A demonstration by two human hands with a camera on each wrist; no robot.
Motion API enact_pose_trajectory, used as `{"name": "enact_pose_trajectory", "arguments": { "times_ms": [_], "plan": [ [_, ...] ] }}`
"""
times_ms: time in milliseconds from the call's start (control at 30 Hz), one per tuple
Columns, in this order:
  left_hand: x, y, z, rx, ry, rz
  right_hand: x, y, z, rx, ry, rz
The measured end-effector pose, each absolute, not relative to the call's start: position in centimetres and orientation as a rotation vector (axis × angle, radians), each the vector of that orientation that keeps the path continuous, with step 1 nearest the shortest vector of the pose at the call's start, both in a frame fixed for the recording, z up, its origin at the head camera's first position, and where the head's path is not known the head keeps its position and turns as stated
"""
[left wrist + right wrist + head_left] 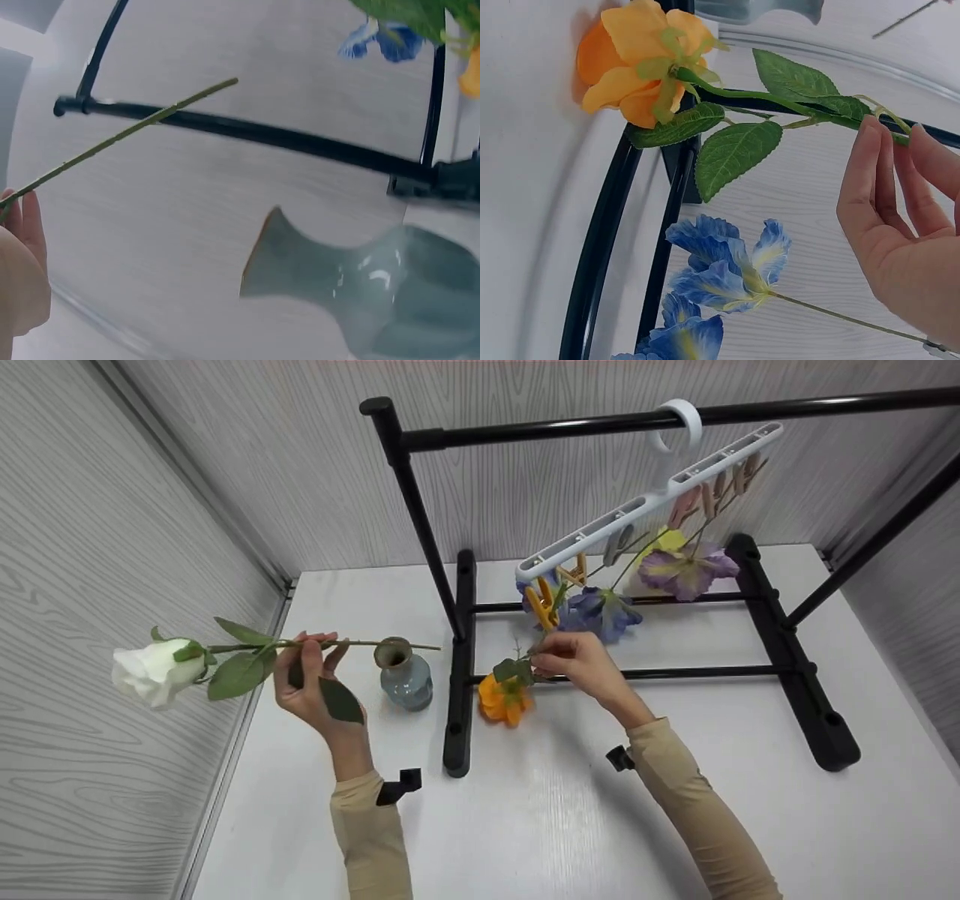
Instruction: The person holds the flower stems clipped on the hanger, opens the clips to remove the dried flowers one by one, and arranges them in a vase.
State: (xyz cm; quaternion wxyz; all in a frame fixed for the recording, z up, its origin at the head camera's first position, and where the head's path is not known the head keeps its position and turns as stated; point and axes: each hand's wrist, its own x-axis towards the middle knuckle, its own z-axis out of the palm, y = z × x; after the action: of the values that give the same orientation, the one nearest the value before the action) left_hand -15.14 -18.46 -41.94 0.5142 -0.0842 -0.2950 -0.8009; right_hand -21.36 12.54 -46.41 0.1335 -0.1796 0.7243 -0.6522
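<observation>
My left hand [311,682] pinches the stem of a white rose [157,669], held almost level with the bloom to the left. The bare end of that stem [150,120] reaches over the mouth of a blue-grey vase [407,681], which stands upright on the table. My right hand [581,664] pinches the leafy stem of an orange flower [641,64], its bloom hanging downward by the rack's lower bar. Just above these fingers, a yellow clothespin [541,606] hangs from the left end of a white hanger [649,502].
A black rack [525,433] carries the hanger on its top rail. Several clothespins along it hold blue flowers [607,611] and a purple flower [688,570]. The rack's left foot [457,712] lies right beside the vase. Grey panel walls [300,457] border the white table [525,825].
</observation>
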Motion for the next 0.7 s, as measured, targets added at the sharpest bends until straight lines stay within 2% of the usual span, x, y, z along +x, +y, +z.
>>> {"name": "enact_pose_trajectory", "arguments": {
  "times_ms": [400,700],
  "plan": [
    [-15.8,-21.8,-43.0,-0.047,-0.591,-1.828,-21.3,12.1,-47.1,-0.594,2.263,-1.930],
    [-16.5,-22.4,-45.3,-0.006,-0.690,-1.822,-21.3,10.8,-50.4,-0.603,2.214,-1.921]
  ]
}}
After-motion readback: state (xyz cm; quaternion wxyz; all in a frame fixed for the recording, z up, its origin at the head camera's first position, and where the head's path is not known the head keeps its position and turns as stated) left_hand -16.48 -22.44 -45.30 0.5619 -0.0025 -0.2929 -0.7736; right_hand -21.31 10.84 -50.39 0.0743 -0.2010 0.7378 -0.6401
